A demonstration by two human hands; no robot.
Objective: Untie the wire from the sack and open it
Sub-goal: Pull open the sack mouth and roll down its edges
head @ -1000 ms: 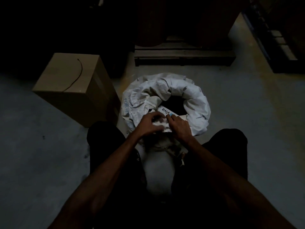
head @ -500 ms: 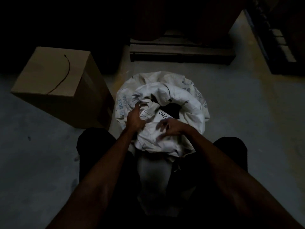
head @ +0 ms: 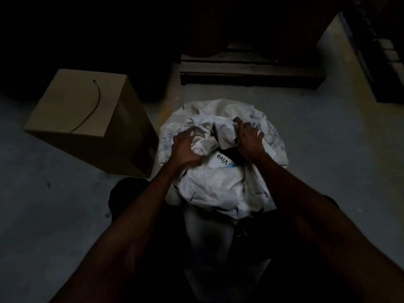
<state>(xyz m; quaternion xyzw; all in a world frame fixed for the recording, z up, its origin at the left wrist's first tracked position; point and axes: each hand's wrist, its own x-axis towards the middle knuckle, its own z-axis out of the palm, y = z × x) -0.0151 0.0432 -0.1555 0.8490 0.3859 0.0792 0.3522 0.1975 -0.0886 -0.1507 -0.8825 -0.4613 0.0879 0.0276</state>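
The sack (head: pixel 220 189) stands on the floor (head: pixel 328 149) between the person's knees, mouth open. Both hands grip its rolled rim: left hand (head: pixel 185 149) blurred, fingers curled into cloth; right hand (head: pixel 249 141) clutching the far fold. A wire (head: pixel 94 106) lies on the box (head: pixel 87 119), left of the fingers.

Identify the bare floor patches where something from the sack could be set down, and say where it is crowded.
Free: floor right of the sack, and floor left of the cardboard box. Crowded: the gap between box and sack, and the sack mouth, gripped by left hand and right hand.
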